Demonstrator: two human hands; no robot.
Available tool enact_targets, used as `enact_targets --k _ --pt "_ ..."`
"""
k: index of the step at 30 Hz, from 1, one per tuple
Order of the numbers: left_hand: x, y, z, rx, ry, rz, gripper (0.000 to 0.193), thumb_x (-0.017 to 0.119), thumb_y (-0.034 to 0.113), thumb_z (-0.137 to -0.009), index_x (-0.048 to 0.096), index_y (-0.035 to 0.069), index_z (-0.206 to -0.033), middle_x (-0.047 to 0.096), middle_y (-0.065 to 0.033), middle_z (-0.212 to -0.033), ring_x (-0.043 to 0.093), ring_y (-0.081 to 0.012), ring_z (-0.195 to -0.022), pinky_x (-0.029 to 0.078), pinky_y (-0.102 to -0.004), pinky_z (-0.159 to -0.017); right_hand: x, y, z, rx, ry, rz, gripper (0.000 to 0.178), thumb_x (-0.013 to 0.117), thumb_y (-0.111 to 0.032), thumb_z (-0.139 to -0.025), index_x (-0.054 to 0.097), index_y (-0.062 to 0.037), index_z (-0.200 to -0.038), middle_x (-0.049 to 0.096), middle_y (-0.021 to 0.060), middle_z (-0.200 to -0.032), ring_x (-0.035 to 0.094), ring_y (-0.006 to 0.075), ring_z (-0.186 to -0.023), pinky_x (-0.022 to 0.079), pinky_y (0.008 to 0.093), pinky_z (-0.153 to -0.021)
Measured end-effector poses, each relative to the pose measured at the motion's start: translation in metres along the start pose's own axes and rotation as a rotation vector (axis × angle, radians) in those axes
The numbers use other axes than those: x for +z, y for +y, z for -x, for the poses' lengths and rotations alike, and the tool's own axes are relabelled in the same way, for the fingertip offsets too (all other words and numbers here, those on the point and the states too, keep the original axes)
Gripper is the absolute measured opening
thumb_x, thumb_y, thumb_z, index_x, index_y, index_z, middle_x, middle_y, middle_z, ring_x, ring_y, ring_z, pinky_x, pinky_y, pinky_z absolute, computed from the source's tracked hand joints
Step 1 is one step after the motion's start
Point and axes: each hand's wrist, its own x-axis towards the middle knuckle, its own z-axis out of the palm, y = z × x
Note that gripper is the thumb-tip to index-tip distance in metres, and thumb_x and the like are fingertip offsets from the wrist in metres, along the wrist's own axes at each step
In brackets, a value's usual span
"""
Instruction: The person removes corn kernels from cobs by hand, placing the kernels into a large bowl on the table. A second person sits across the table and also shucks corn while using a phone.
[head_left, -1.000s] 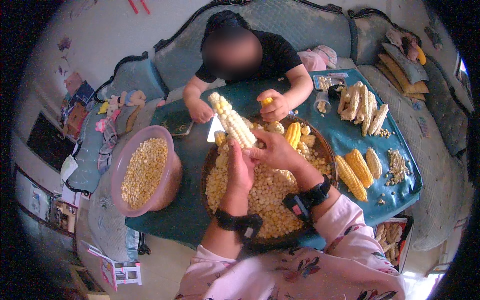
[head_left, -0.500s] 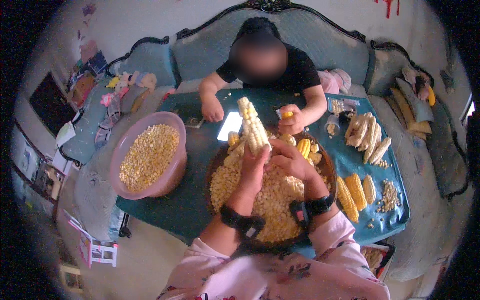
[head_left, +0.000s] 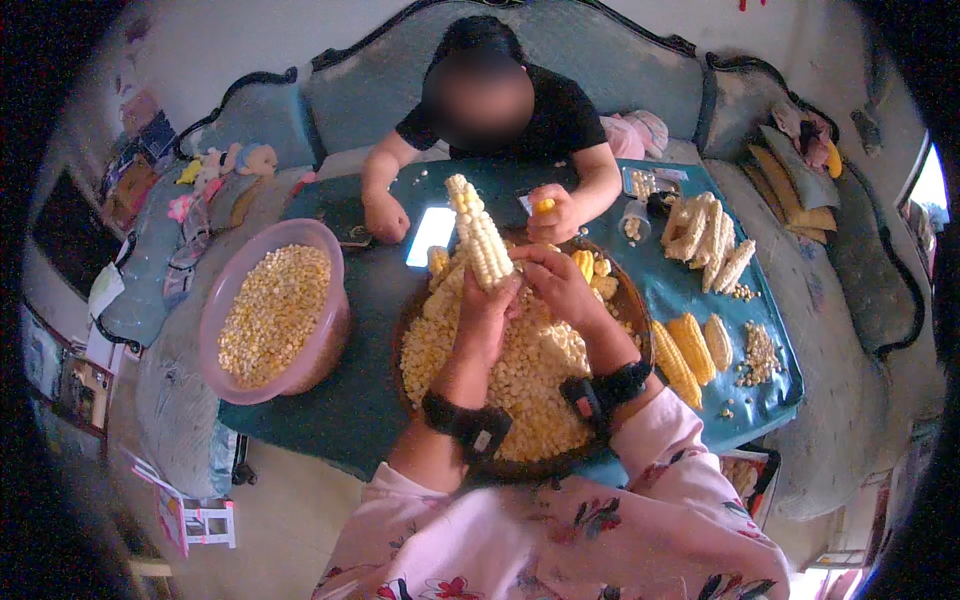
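Holding a pale, tapering ear of corn (head_left: 480, 235) by its lower end, the left hand (head_left: 488, 310) keeps it upright with a small tilt. The right hand (head_left: 565, 290) has its fingers bent close to the ear's lower right side; whether they touch it, I cannot tell. Compared with half a second ago, these fingers sit a little higher beside the ear, while the left grip stays the same. This suggests a new working place on the same ear, which has many kernels on it.

Below, a round, dark-brown basket (head_left: 647, 335) contains many loose pale kernels (head_left: 530, 405). To the left, a pink plastic basin (head_left: 332, 345) is well filled with pale and yellow kernels. On the right of the green-covered counter (head_left: 372, 345) lie yellow ears (head_left: 682, 365); farther, bare whitish cobs (head_left: 708, 235), near a clear cup (head_left: 634, 225) with some kernels inside. Across, another person's hand (head_left: 555, 215) holds a yellow piece.
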Motion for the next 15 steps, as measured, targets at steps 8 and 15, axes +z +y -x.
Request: enact_targets --k 8,15 --pt "-0.003 -0.009 -0.002 0.001 -0.04 0.007 0.06 0.056 0.005 -0.072 0.026 0.011 -0.124 0.046 -0.0014 -0.093 0.048 -0.0089 -0.073 0.04 -0.02 -0.054 -0.003 -0.016 0.018 0.027 0.055 -0.025 0.025 0.048 -0.013 -0.084 0.054 0.0001 -0.104 0.056 0.0061 -0.094 0.049 0.0119 -0.089 0.041 0.0249 -0.078" --pt "0.001 -0.013 -0.001 -0.031 -0.111 0.219 0.055 0.037 0.045 -0.085 0.031 0.007 -0.124 0.046 -0.0059 -0.113 0.047 -0.0176 -0.1 0.038 -0.0326 -0.085 0.004 -0.019 0.023 -0.032 0.089 0.111 0.035 0.056 -0.021 -0.082 0.049 0.0014 -0.109 0.057 0.0065 -0.09 0.052 0.0117 -0.079 0.044 0.0251 -0.07"
